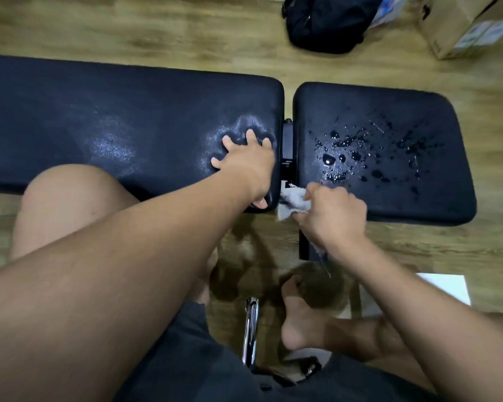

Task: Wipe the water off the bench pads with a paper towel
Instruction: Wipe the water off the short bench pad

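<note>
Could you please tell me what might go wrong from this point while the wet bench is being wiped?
1. The paper towel looks wadded and grey, possibly soaked; it may smear the droplets across the short pad rather than lift them.
2. The towel sits by the gap between the pads, so water might be pushed into it.
3. The left hand presses on the long pad, which looks damp and could be slippery.

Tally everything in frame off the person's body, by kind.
Bench pads: 2, long pad, short pad
Paper towel: 1
Black bag: 1
Cardboard box: 1
White sheet on floor: 1
Total: 6
</note>
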A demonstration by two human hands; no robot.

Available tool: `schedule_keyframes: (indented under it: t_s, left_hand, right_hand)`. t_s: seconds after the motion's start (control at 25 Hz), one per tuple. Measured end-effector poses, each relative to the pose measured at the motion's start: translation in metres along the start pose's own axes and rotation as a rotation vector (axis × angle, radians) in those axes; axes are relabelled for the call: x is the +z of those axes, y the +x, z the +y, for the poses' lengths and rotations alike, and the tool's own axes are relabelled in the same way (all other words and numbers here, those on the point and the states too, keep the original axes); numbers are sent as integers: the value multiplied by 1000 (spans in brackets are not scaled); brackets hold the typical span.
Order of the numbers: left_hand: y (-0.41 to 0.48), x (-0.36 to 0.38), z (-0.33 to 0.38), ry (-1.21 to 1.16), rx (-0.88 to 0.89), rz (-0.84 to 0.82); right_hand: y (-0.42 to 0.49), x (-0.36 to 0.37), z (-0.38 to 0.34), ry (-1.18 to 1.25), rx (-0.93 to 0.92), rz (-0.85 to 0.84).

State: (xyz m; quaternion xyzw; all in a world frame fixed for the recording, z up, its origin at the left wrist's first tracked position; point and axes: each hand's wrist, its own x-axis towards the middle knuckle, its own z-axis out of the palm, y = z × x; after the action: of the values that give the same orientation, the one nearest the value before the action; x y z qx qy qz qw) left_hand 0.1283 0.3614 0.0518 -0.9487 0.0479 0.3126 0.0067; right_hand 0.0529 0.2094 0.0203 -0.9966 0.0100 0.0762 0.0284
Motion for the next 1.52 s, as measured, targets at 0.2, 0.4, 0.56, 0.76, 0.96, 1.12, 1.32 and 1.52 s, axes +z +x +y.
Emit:
schedule_keyframes:
  t_s: [0.2,0.4,0.56,0.76,0.96,1.12,1.32,1.52]
  left_hand:
    - [1,2,1,13,-4,-6]
    - [0,2,1,12,-5,-1]
    - [2,-2,8,46,-16,-16]
    - [0,-1,5,52,-3,-1]
    - [3,-4,8,75,-12,-17]
    - [3,-5,8,107,7,-13]
    - [0,-3,4,133,42,11]
    - [2,-8,8,107,16,-7]
  right_hand:
    - [59,-13,-15,50,31,4]
    - [22,-8,-2,-33,-26,47]
    - [16,-10,10,-37,-87,-6]
    - [55,-9,-19,126,37,34]
    - [-14,7,6,-83,-151,24]
    - [4,6,8,-189,-299,21]
    - [-11,1,52,-261,-335,-62]
    - [-30,-35,149,-256,-204,52]
